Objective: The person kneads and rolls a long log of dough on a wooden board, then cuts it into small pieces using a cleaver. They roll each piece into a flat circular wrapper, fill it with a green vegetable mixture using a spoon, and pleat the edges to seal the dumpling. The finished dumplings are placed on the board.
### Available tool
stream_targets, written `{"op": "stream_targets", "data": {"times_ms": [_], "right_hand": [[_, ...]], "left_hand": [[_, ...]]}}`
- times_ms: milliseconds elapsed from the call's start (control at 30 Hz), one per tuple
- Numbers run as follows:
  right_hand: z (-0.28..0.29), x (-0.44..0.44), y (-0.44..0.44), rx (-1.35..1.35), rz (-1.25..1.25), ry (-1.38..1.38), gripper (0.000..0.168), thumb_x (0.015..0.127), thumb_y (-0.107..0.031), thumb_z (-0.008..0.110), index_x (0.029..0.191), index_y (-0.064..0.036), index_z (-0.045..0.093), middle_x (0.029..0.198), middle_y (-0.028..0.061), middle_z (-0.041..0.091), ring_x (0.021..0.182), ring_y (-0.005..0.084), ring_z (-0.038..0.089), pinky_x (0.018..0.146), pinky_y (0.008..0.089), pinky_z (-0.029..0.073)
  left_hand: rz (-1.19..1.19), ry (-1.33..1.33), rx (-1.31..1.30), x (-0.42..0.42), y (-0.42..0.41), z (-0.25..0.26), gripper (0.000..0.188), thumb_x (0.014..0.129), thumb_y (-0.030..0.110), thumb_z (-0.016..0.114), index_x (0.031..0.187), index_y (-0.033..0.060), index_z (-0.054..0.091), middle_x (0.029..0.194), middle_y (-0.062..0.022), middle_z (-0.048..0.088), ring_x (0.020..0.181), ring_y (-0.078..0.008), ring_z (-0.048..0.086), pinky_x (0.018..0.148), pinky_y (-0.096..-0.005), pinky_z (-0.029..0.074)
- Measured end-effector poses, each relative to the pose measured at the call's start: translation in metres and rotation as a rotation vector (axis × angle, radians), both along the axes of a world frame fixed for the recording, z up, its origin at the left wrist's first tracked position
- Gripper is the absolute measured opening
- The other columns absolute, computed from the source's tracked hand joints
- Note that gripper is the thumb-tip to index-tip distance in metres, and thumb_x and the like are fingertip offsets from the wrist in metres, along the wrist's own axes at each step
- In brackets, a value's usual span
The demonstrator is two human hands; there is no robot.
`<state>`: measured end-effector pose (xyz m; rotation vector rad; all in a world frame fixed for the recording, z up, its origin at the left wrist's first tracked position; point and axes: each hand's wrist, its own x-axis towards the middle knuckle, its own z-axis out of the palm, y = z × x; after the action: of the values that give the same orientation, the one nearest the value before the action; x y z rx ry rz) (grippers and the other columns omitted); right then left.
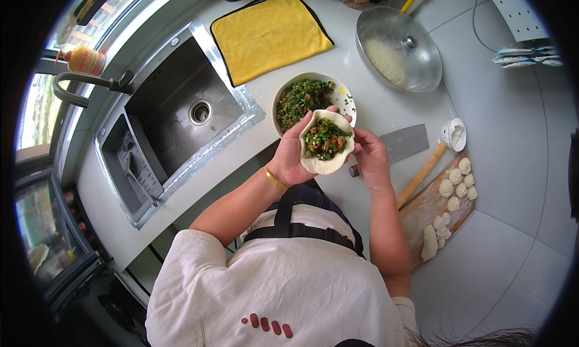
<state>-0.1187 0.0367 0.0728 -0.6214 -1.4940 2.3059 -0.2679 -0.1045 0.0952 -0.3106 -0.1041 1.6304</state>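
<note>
A round dough wrapper (326, 167) rests in my left hand (288, 159), with its edge curling up around a mound of chopped green and orange-brown filling (326, 139). My right hand (372, 159) pinches the wrapper's right edge between thumb and fingers. Just beyond the hands, a white bowl (348, 105) holds more of the filling, and my left fingers partly cover its near side. To the right of my right hand lies a cleaver (405, 143), its blade flat on the counter. The wrapper hides part of my left fingers.
A rolling pin (421, 175) leans along a floured wooden board (414, 225) bearing several pleated buns (446, 188) and dough pieces (429, 243). Beyond are a small flour cup (453, 134), a glass-lidded pan (398, 53) and a yellow cloth (271, 34). Left is a steel sink (176, 93) with a faucet (86, 77).
</note>
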Motion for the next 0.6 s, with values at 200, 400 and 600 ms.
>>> {"op": "stream_targets", "data": {"times_ms": [200,400,600], "right_hand": [[-0.016,-0.001,0.006,-0.034,-0.05,0.08,0.028,0.092,-0.003,0.07,0.119,0.0,0.065,0.107,0.0063,0.071,0.1,0.014,0.067,0.09,0.0285,0.054],[-0.001,-0.012,0.003,0.074,-0.079,0.064,0.026,0.09,0.011,0.061,0.113,-0.001,0.066,0.105,0.0059,0.07,0.098,0.0129,0.066,0.089,0.0275,0.054],[0.005,-0.016,0.01,0.228,-0.055,0.092,0.018,0.091,0.012,0.06,0.103,-0.001,0.067,0.102,0.0035,0.066,0.095,0.0119,0.066,0.086,0.0261,0.054]], "left_hand": [[-0.017,0.033,-0.051,0.002,0.005,0.01,0.047,0.106,0.045,0.044,0.147,0.0235,0.047,0.146,-0.0112,0.053,0.127,-0.0406,0.057,0.104,-0.061,0.048],[-0.006,0.098,-0.068,-0.001,0.002,0.01,0.048,0.106,0.047,0.042,0.149,0.0244,0.045,0.146,-0.0123,0.052,0.126,-0.0435,0.057,0.105,-0.0609,0.047],[-0.004,0.104,-0.078,0.001,0.0,0.014,0.053,0.106,0.051,0.04,0.151,0.0235,0.043,0.147,-0.0123,0.051,0.127,-0.0439,0.056,0.106,-0.0611,0.046]]}}
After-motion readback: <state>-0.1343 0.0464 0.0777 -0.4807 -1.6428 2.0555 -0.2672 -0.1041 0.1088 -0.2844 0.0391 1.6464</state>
